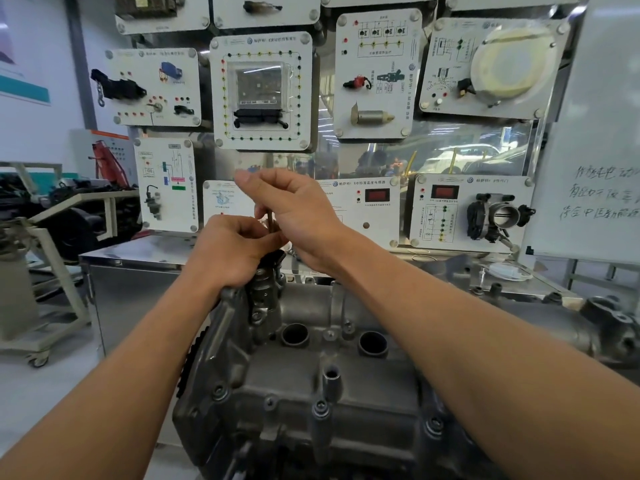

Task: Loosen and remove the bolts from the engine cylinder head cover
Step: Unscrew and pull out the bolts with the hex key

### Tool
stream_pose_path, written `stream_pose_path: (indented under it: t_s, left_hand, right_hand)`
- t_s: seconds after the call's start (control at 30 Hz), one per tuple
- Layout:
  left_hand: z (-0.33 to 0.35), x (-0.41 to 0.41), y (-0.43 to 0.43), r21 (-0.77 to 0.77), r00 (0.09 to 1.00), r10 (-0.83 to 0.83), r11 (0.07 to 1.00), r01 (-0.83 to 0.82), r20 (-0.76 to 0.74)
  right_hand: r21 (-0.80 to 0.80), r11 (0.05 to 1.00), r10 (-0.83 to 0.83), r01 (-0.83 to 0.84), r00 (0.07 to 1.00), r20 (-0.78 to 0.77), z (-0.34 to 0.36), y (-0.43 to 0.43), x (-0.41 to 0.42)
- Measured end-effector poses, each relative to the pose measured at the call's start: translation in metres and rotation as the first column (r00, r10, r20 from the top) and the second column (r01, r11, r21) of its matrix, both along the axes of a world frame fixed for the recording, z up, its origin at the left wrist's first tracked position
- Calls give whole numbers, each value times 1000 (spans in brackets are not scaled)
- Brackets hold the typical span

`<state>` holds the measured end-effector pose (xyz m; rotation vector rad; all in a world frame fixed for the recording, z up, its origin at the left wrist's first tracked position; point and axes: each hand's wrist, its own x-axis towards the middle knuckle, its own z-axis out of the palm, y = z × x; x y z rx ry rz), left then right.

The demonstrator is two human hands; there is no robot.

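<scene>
The grey metal cylinder head cover (311,375) fills the lower middle, with two round plug wells and several bolts (320,408) along its near edge. At its far left end both hands meet above a dark fitting. My right hand (294,209) pinches a thin dark metal tool (271,223) that stands upright. My left hand (232,251) curls its fingers round the lower part of that tool, just above the cover. The tool's tip and the bolt under it are hidden by my fingers.
A display wall of white training panels (261,91) with sensors and a throttle body stands behind the engine. A steel cabinet (138,289) sits behind left, a wheeled frame with engine parts (52,237) at far left, a whiteboard (595,150) at right.
</scene>
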<state>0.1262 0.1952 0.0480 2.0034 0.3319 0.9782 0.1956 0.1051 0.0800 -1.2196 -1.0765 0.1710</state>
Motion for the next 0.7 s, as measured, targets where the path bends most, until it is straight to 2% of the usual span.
stream_pose_path:
  t_s: [0.2,0.33,0.4,0.6,0.7]
  left_hand:
    - [-2,4,2,5,1000,-4,1000,4,-8]
    - [-3,7,7,40,999,-37,999,36,15]
    - [-3,7,9,58,999,-44,997,43,14]
    - [2,6,5,104,999,-34,994,37,-34]
    - [6,4,2,200,997,-6,980,23,-83]
  right_hand:
    - [19,1000,23,-22,998,-50,1,-2,4]
    - [60,994,102,-90,965,-242,4,-12,13]
    - [68,994,102,-86,952,-289,4,-14,16]
    - [71,996,63,-47,966,-252,3,-9,15]
    - [84,996,50,-36,983,-176,3,-8,15]
